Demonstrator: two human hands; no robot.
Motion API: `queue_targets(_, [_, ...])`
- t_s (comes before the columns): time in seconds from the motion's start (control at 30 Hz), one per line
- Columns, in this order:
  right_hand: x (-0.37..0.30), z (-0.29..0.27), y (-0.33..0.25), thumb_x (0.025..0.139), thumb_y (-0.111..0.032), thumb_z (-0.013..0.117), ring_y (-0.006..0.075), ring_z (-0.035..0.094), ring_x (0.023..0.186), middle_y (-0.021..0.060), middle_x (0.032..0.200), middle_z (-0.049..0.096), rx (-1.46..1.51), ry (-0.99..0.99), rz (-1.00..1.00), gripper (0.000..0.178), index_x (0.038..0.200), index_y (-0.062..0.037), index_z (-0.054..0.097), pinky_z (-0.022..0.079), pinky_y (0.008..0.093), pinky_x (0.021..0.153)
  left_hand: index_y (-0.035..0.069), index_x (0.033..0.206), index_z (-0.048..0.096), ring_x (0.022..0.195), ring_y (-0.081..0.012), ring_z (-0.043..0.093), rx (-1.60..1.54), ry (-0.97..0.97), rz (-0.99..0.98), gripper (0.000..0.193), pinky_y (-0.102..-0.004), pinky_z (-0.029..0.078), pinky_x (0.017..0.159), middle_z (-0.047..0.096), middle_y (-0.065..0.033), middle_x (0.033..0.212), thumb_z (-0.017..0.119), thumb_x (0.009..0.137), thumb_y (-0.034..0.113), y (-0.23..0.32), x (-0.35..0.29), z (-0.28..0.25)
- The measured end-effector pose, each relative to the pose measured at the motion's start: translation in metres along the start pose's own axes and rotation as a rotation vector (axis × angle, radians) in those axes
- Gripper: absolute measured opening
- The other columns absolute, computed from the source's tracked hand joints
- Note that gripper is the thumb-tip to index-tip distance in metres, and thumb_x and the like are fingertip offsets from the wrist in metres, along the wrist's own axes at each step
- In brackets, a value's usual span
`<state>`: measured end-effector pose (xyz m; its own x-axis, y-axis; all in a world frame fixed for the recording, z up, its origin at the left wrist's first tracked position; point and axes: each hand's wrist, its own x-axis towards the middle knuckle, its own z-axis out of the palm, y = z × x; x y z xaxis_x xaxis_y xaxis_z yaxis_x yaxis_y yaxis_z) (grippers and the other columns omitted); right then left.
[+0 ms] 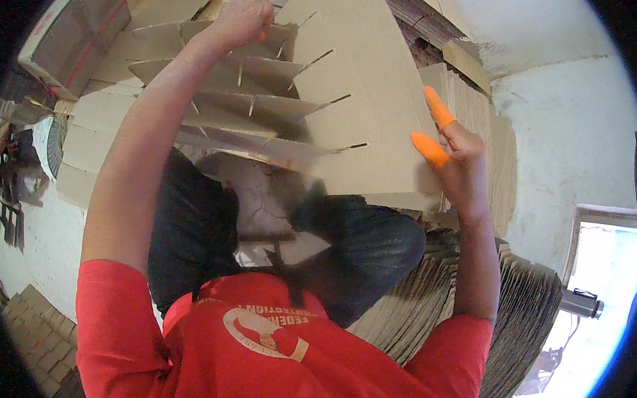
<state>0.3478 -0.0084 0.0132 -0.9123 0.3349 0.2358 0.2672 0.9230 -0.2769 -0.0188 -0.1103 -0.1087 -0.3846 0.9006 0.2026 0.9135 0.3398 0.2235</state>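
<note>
A large slotted cardboard sheet (369,66) leans in front of me, a row of slits along its left part. Several thinner cardboard strips (256,101) run leftward from those slits, standing on edge like divider pieces. My left hand (246,21) reaches across them and is closed at the far strip, near the sheet's far left side; a bit of orange shows under its fingers. At the sheet's right edge is my right hand (464,155), with orange finger cots on thumb and forefinger. These two fingers are stretched out and apart, against the edge; its other fingers are mostly hidden.
Stacked cardboard sheets (465,108) stand behind the sheet at right, against a pale wall (545,129). A big bundle of cardboard pieces (512,311) lies by my right elbow. A cardboard box (73,46) sits far left. More cardboard pieces (41,336) are piled at lower left.
</note>
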Motion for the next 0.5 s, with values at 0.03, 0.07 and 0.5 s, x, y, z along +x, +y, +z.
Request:
queue_targets(0.03, [0.003,0.002,-0.004,0.079,-0.004,0.073,0.0116,0.033,0.06,-0.0007,0.072,0.033,0.025,-0.008,0.004,0.067,0.14,-0.0104,0.048,0.037,0.0255,0.057,0.007,0.084,0.063,0.082,-0.034,0.065,-0.02,0.025,0.025,0.019,-0.0434,0.051,0.069,0.066,-0.0134,0.084,0.071,0.067,0.006,-0.004,-0.001,0.001])
queue_targets(0.07, [0.007,0.005,-0.008,0.077,-0.002,0.075,0.0091,0.029,0.061,-0.0079,0.076,0.026,0.051,-0.017,0.008,0.068,0.139,-0.0086,0.049,0.035,0.0215,0.058,0.007,0.084,0.063,0.082,-0.0341,0.065,-0.039,0.05,0.049,0.019,-0.0434,0.051,0.069,0.067,-0.0136,0.085,0.07,0.067,0.006,-0.007,-0.002,0.002])
queue_targets(0.5, [0.047,0.029,-0.003,0.085,-0.003,0.066,0.0185,0.049,0.066,0.0184,0.078,0.053,0.209,-0.184,-0.173,0.06,0.141,-0.0057,0.045,0.043,0.0299,0.065,0.007,0.075,0.063,0.082,-0.0379,0.064,0.066,0.079,0.077,0.018,-0.0477,0.051,0.067,0.066,-0.0151,0.082,0.076,0.064,0.011,-0.047,0.016,0.034])
